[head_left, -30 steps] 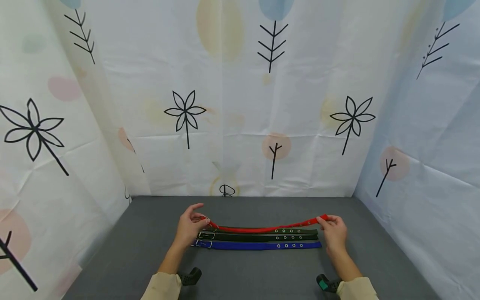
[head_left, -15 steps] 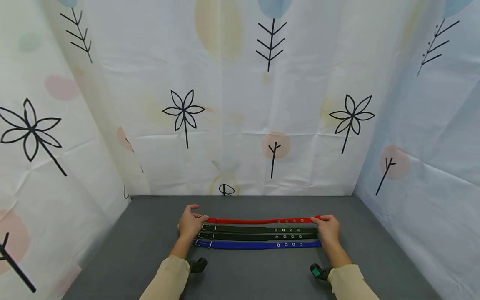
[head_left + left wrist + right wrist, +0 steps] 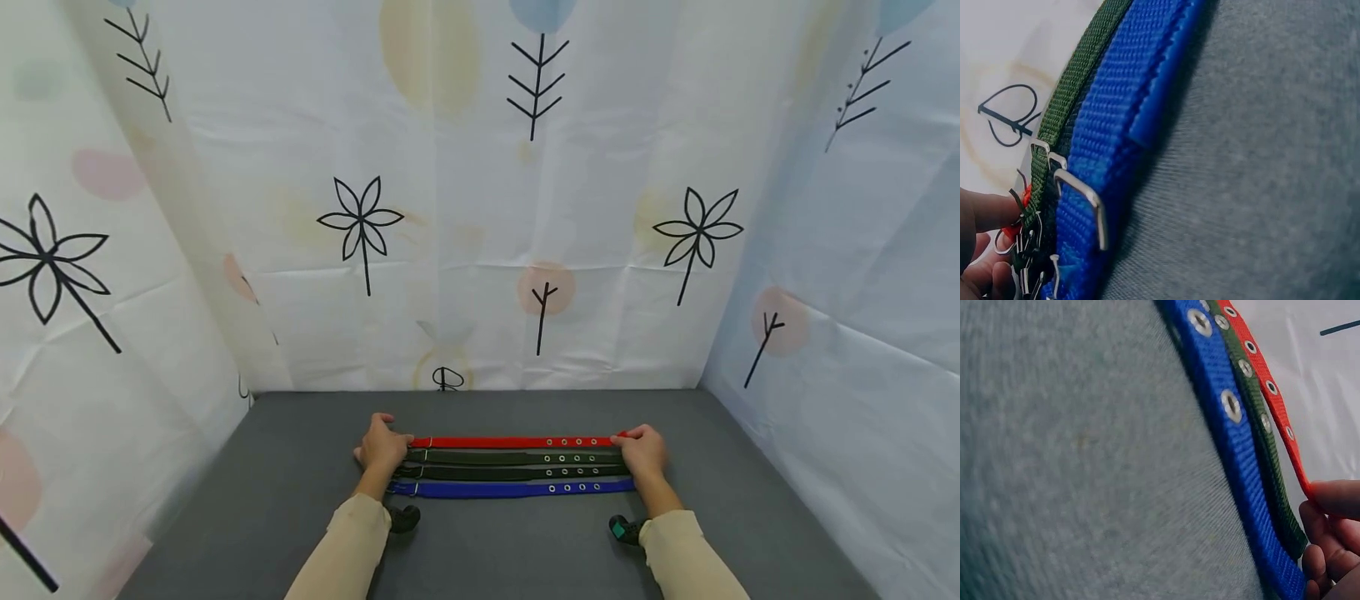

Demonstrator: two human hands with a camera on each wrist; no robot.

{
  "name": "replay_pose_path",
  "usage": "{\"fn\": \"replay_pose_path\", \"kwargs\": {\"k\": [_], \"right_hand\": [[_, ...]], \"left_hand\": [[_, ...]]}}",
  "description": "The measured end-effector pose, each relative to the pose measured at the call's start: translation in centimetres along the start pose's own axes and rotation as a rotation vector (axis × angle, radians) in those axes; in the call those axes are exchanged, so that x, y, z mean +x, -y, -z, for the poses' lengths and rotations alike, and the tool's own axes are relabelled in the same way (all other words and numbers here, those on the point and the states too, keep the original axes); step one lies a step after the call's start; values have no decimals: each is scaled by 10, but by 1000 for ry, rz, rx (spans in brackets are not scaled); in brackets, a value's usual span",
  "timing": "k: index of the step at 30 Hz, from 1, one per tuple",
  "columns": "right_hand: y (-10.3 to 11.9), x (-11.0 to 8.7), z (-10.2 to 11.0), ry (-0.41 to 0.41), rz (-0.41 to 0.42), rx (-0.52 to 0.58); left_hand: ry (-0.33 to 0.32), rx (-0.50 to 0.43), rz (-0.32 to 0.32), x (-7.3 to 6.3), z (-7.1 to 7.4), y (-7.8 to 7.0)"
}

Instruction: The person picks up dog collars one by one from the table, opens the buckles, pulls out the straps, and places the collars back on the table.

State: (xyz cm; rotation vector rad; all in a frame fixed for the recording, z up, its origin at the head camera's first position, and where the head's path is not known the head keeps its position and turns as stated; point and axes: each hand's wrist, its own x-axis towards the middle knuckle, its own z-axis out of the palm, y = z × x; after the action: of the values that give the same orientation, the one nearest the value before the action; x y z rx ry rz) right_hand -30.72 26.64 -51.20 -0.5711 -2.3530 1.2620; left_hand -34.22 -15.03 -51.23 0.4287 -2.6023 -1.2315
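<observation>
A red collar [image 3: 487, 442] with metal eyelets lies stretched straight across the grey table, farthest from me. At its left, buckle end, my left hand [image 3: 381, 447] pinches it between thumb and finger. My right hand [image 3: 645, 452] pinches its tip, seen in the right wrist view as fingers [image 3: 1341, 499] on the red end. Just nearer me lie two dark green collars, an upper one [image 3: 480, 457] and a lower one [image 3: 487, 474], then a blue collar [image 3: 510, 490]. All run parallel, buckles left and eyelets right. In the left wrist view a metal loop [image 3: 1094, 209] crosses the blue webbing.
The grey cloth-covered table [image 3: 517, 550] extends in front of the collars. A white patterned curtain [image 3: 465, 167] encloses the back and sides. Dark wrist devices stick out inward from the left cuff [image 3: 405, 519] and the right cuff [image 3: 624, 529].
The red collar came from sagging over the upper green one to lying straight behind it. My right hand moved left and slightly down, and my left hand moved slightly with the buckle end.
</observation>
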Motion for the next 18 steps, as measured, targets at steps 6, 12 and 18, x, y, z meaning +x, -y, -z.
{"fn": "replay_pose_path", "kwargs": {"k": [6, 12, 18], "right_hand": [[-4, 2, 6, 32, 18, -190], [-5, 3, 14, 118, 13, -322], [-6, 6, 24, 181, 40, -329]], "left_hand": [[37, 45, 19, 1, 0, -3], [56, 69, 32, 0, 2, -3], [55, 80, 26, 1, 8, 2]]}}
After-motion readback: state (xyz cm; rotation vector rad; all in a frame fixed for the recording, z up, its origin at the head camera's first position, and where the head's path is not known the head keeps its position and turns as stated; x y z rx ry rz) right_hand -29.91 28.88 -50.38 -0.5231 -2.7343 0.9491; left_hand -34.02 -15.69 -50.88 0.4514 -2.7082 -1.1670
